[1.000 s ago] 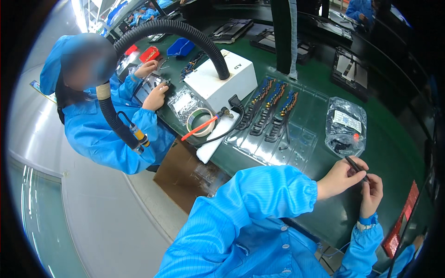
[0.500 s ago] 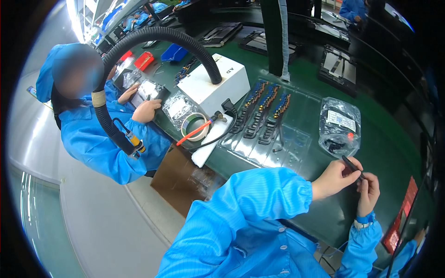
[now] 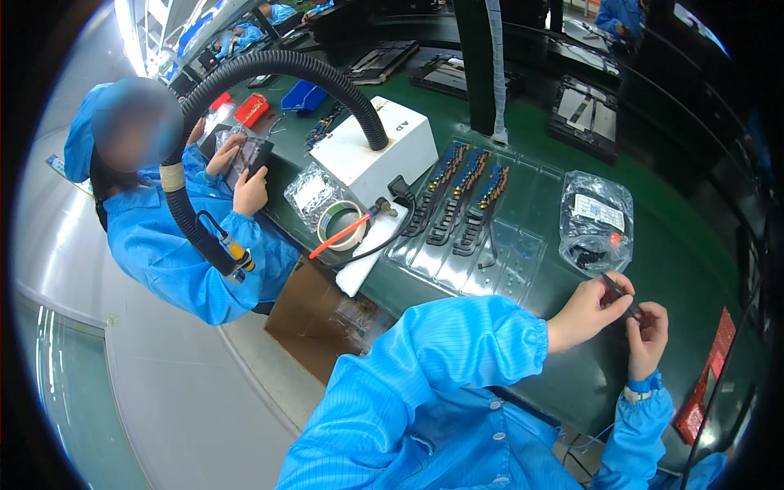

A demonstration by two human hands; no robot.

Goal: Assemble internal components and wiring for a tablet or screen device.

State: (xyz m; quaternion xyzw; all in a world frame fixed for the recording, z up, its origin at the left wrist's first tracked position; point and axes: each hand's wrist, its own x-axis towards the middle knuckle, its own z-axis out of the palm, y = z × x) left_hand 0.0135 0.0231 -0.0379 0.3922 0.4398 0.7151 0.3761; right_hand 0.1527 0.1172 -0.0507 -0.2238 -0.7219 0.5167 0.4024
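Observation:
At the right side of the green bench, my left hand (image 3: 590, 316) is closed on a slim black piece (image 3: 612, 285), whose upper end sticks out past the fingers. My right hand (image 3: 648, 336) pinches the same piece at its lower end, so both hands meet on it. Fingers cover much of the piece and its exact kind does not show. Just beyond my hands lies a clear plastic bag (image 3: 597, 220) with a white label and dark contents. Left of it is a clear tray (image 3: 510, 278) bearing rows of black parts (image 3: 468, 235) with blue and orange ends.
A white box (image 3: 380, 139) with a black corrugated hose (image 3: 286, 55) stands left of the tray. Near it are a tape roll (image 3: 342, 226) and white foam (image 3: 357, 269). Another person in blue works at the left. Red bubble wrap (image 3: 706, 380) lies at the right edge.
My hands stay in nearly the same place, with the fingers shifted slightly on the black piece. The other person has raised and tilted the dark flat object in their hands.

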